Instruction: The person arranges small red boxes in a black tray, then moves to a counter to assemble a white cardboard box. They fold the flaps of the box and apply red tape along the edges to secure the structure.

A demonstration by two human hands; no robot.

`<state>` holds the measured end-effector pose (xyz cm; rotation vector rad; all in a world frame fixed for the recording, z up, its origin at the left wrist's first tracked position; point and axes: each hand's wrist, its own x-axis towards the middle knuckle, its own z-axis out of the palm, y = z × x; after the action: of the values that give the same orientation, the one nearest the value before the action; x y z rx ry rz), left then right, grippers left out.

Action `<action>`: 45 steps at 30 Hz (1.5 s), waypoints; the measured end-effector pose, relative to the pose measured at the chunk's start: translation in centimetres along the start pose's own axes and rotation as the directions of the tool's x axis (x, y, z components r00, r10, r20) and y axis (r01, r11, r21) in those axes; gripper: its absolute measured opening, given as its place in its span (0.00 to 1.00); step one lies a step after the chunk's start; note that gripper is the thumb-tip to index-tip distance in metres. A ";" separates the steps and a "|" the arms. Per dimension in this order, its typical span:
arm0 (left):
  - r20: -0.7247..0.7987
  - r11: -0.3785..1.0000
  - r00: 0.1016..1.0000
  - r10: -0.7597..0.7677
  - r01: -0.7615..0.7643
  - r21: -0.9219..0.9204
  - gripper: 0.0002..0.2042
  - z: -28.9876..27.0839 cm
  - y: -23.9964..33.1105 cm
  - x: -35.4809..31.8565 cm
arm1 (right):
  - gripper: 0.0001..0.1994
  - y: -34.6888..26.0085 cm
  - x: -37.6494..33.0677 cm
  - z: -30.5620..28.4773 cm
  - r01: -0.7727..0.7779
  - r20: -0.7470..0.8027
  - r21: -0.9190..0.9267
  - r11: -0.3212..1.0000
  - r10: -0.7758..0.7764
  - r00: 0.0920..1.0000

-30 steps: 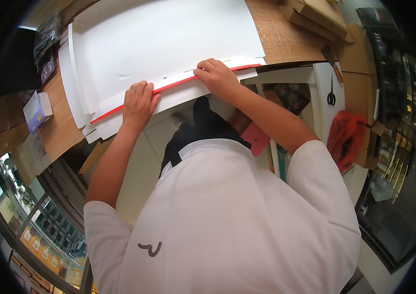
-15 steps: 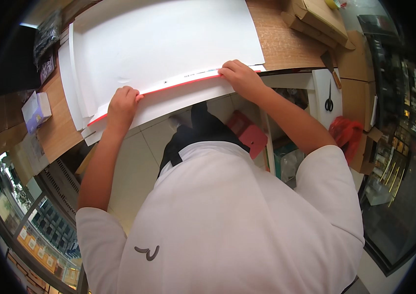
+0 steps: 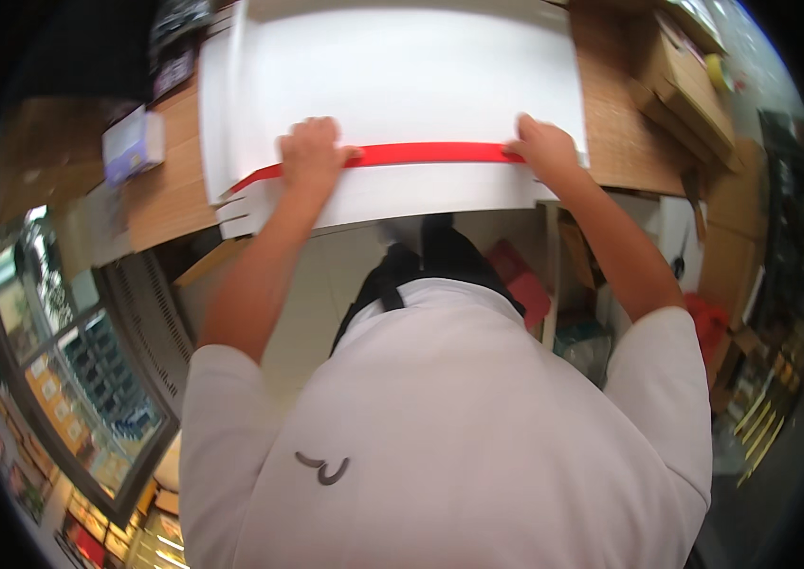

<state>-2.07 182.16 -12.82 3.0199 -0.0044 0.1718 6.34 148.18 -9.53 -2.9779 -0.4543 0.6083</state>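
In the head view, a red strip runs crosswise along the near part of a large white sheet, with a white border on the strip's near side. The left hand is on the strip's left portion, fingers bent over it and thumb pointing right along it, gripping. The right hand pinches the strip near its right end, thumb pointing left. The sheet lies beyond the strip on a wooden surface. Well left of the strip stands a purple-and-white box; beyond and right of the strip are cardboard boxes, a yellow roll beside them. Well to the strip's right and nearer the person is a blurred red bag.
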 end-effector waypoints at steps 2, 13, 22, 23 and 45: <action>-0.032 0.998 0.999 0.004 -0.006 -0.059 0.21 0.4 -0.2 -1.1 | 0.19 -0.1 -0.4 0.1 -0.147 0.117 0.138 0.980 0.131 0.984; -0.073 0.979 0.982 0.172 -0.179 -0.095 0.22 0.5 -8.3 -3.2 | 0.19 0.7 -0.8 1.0 -0.133 0.112 0.287 0.949 0.105 0.988; -0.044 0.957 0.974 0.224 -0.228 -0.176 0.19 -0.9 -11.4 -4.1 | 0.19 0.9 -0.9 1.3 -0.158 0.100 0.328 0.932 0.132 0.986; -0.046 0.941 0.969 0.242 -0.246 -0.232 0.18 -1.1 -11.9 -4.3 | 0.19 0.9 -0.9 1.2 -0.158 0.099 0.317 0.935 0.133 0.986; -0.056 0.928 0.990 0.131 -0.142 -0.344 0.07 -0.7 -0.3 0.5 | 0.19 0.5 -0.7 1.3 -0.200 0.102 0.253 0.946 0.180 0.978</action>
<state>-1.66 182.51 -12.10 2.6626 -0.2197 0.2072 5.37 147.54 -10.57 -2.7688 -0.0795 0.7395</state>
